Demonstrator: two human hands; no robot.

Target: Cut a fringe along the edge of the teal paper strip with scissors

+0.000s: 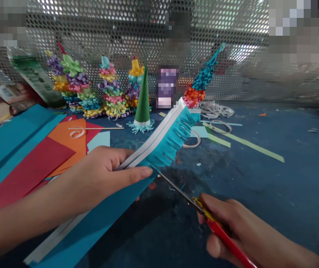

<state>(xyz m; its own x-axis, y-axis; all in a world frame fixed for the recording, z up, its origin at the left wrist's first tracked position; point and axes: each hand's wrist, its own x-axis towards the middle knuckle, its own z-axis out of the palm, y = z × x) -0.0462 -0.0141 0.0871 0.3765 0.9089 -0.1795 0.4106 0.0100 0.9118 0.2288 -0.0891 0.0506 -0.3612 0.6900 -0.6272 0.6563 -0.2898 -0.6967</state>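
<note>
Cone [143, 102] (green, fringe-footed) stands beyond the blue strip [167, 142].

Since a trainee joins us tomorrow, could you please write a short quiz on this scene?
1. True or false: the right hand holds the scissors.
2. Which part of the blue strip in the left hand is snipped into narrow strands? A) the part nearest the person; B) the part beyond the thumb; C) none of it.
3. What colour is the fringe around the base of the green cone?

Key: 1. True; 2. B; 3. Light blue.
</note>
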